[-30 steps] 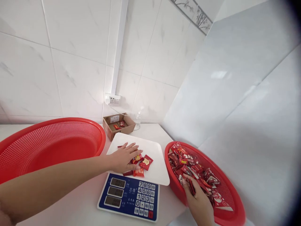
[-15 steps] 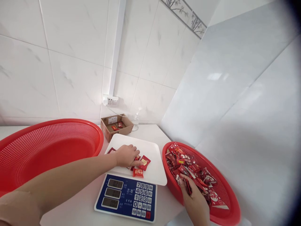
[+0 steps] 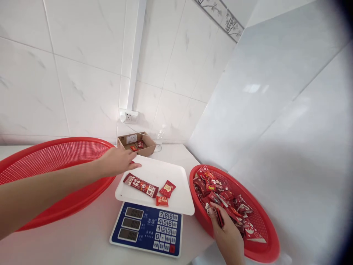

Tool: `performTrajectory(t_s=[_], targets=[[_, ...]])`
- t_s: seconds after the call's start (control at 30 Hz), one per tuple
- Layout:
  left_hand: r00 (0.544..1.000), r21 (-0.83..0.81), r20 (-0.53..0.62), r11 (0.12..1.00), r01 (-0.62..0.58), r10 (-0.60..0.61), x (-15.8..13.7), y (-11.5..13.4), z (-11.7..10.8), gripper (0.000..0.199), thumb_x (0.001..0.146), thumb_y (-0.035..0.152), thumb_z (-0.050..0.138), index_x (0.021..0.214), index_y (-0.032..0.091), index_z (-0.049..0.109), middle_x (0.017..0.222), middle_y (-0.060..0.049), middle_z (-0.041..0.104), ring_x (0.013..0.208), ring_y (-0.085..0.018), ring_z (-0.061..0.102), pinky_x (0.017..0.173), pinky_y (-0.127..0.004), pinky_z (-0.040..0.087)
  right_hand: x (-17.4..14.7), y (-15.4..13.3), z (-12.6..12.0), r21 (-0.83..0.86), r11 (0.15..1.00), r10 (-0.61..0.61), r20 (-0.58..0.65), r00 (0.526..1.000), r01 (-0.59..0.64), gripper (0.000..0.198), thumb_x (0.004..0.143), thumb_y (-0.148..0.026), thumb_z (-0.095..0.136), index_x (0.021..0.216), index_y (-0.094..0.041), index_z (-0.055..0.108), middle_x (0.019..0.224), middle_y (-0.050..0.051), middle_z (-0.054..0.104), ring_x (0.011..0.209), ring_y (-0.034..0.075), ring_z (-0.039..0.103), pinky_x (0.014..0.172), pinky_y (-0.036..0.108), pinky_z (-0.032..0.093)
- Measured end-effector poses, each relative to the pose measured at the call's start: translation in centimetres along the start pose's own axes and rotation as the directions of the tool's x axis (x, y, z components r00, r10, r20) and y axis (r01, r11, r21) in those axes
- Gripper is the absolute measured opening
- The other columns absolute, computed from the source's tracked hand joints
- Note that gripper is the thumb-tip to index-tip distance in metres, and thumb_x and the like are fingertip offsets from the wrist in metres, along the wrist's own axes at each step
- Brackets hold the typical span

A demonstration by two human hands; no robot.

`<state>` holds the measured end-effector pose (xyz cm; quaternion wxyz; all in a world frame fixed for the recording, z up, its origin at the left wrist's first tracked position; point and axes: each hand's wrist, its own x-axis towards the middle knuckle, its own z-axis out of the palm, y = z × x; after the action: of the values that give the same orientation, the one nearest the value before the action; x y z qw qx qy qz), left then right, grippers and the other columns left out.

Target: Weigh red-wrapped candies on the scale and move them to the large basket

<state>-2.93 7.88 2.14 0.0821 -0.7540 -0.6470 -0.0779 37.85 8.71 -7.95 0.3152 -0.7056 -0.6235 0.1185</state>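
the left hand (image 3: 118,161) is hovering by the far-left corner of the white rectangular plastic tray (image 3: 168,172), its grip unclear, bare tray spreading rightward. having moved off the snacks, it is now exposing a long dark-red, white-lettered wrapped bar (image 3: 140,185) lying flat there; the right hand (image 3: 228,231) is pinching dark-red wrapped packets (image 3: 220,218).

We read 志准 and key digits 0 to 9 on the blue-faced rectangular plastic scale (image 3: 146,230), and 成功 on the long dark-red plastic sachet (image 3: 141,185).
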Motion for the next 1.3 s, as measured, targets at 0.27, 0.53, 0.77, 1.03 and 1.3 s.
performTrajectory(t_s=[0.27,0.53,0.77,1.03,1.3], targets=[[0.986,-0.129,0.131,0.988,-0.082,0.099,-3.6,0.2,0.0,0.035,0.087,0.03,0.058,0.12,0.022,0.062,0.123,-0.009,0.066,0.115,-0.028,0.057,0.1,-0.04,0.042,0.1,-0.3,0.2,-0.012,1.0,-0.011,-0.028,1.0,0.01,0.056,0.078,-0.069,0.043,0.108,-0.029,0.069,0.117,0.006,0.07,0.104,0.03,0.065,0.082,0.038,0.053],[0.927,-0.278,0.287,0.947,-0.163,0.244,-0.5,6.2,4.2,0.059,0.078,0.006,0.057,0.134,0.024,0.053,0.125,-0.013,0.064,0.124,-0.031,0.053,0.1,-0.044,0.045,-0.3,-0.3,0.0,0.028,0.998,-0.052,-0.031,0.998,0.053,0.057,0.079,-0.069,0.043,0.106,-0.028,0.07,0.115,0.006,0.071,0.104,0.029,0.065,0.082,0.036,0.053],[0.972,-0.313,0.228,0.949,0.018,0.057,2.1,9.1,4.0,0.048,0.092,0.033,0.056,0.136,0.02,0.044,0.132,-0.012,0.053,0.105,-0.025,0.061,0.088,-0.048,0.052,-0.5,-0.7,-0.1,0.05,0.996,-0.067,-0.012,0.998,0.068,0.055,0.081,-0.066,0.041,0.106,-0.026,0.068,0.116,0.006,0.07,0.106,0.027,0.064,0.084,0.036,0.053],[0.961,-0.32,0.253,0.947,-0.03,0.116,2.1,14.4,5.8,0.043,0.091,0.04,0.058,0.128,0.019,0.052,0.127,-0.011,0.057,0.107,-0.025,0.06,0.088,-0.048,0.052,-0.4,-0.4,0.1,0.05,0.998,-0.034,-0.002,0.999,0.034,0.054,0.078,-0.068,0.042,0.105,-0.028,0.068,0.119,0.004,0.07,0.111,0.028,0.062,0.088,0.038,0.052],[0.955,-0.423,0.249,0.905,-0.044,0.163,3.4,13.3,6.3,0.034,0.091,0.034,0.059,0.122,0.018,0.057,0.12,-0.009,0.061,0.101,-0.022,0.063,0.086,-0.045,0.054,-0.5,-0.4,0.0,0.033,0.998,-0.055,0.008,0.998,0.054,0.053,0.081,-0.067,0.043,0.107,-0.027,0.068,0.119,0.005,0.069,0.109,0.028,0.063,0.085,0.037,0.052]])
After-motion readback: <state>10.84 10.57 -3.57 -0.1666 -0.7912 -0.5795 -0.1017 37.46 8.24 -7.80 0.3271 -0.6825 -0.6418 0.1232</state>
